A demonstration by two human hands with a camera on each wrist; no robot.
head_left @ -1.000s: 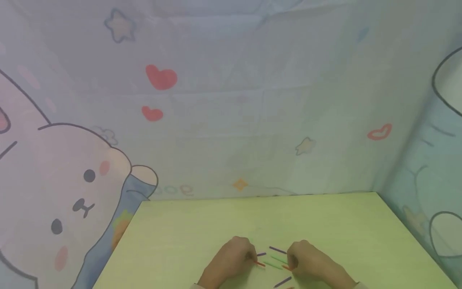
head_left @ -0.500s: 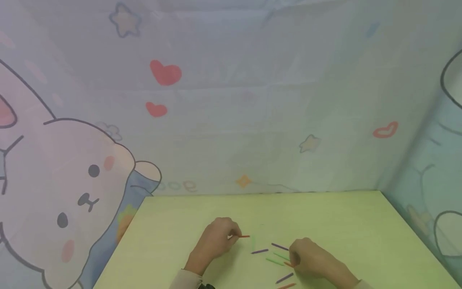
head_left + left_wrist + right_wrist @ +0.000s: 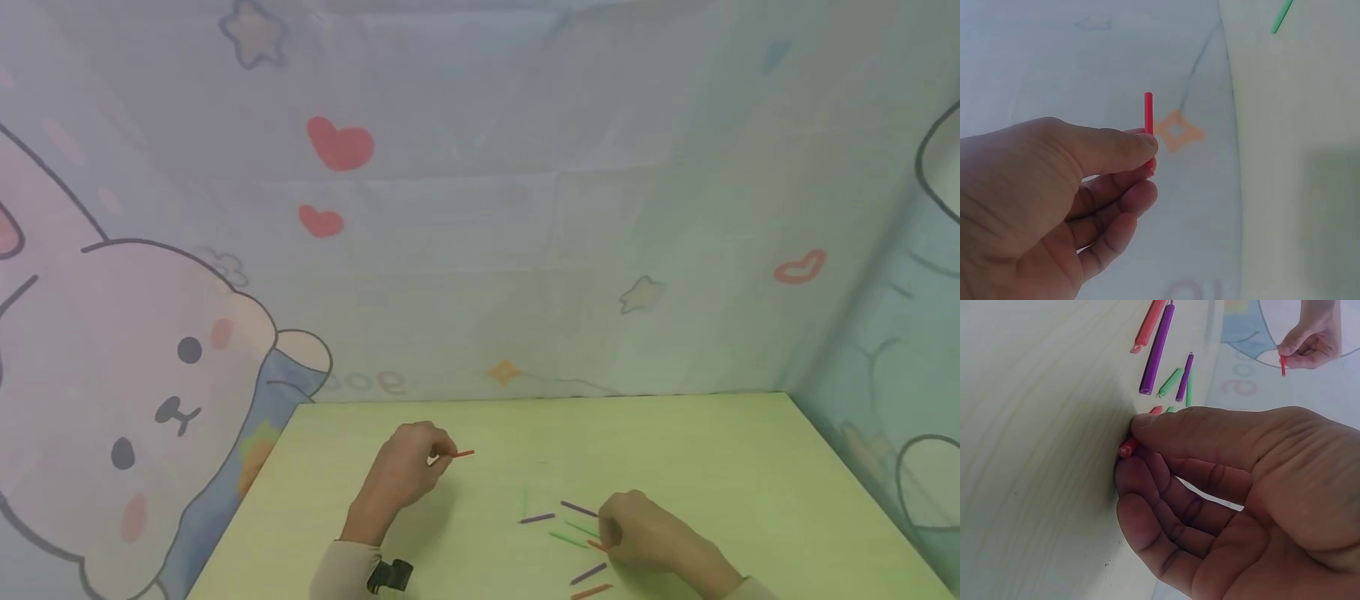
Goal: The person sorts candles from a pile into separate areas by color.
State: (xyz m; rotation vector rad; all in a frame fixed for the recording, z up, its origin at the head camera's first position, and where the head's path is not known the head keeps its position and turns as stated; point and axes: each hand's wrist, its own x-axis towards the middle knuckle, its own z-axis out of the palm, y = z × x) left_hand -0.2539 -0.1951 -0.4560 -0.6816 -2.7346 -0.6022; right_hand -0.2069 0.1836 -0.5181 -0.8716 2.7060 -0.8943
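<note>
My left hand point(image 3: 405, 468) is raised over the left half of the table, pinching a thin red candle point(image 3: 1149, 112) between thumb and index finger. The candle's upper part sticks up past the thumb in the left wrist view; the other fingers curl loosely below. On the right, my right hand point(image 3: 643, 533) pinches another red candle point(image 3: 1127, 448) low at the tabletop, its middle covered by the thumb. Close by lie purple candles point(image 3: 588, 573), green candles point(image 3: 567, 539) and a further orange-red candle point(image 3: 592, 592). A pale green candle point(image 3: 524, 502) stands apart from the right hand, beside a purple one point(image 3: 536, 518).
The pale yellow-green table point(image 3: 675, 442) ends at the back against a printed cloth point(image 3: 465, 275) with hearts, stars and a large rabbit. More cloth hangs along the right side. A small black device point(image 3: 390, 575) sits at the left wrist.
My left hand has moved left and away from me, up off the group of candles, carrying the red candle. My right hand has stayed nearly in place.
</note>
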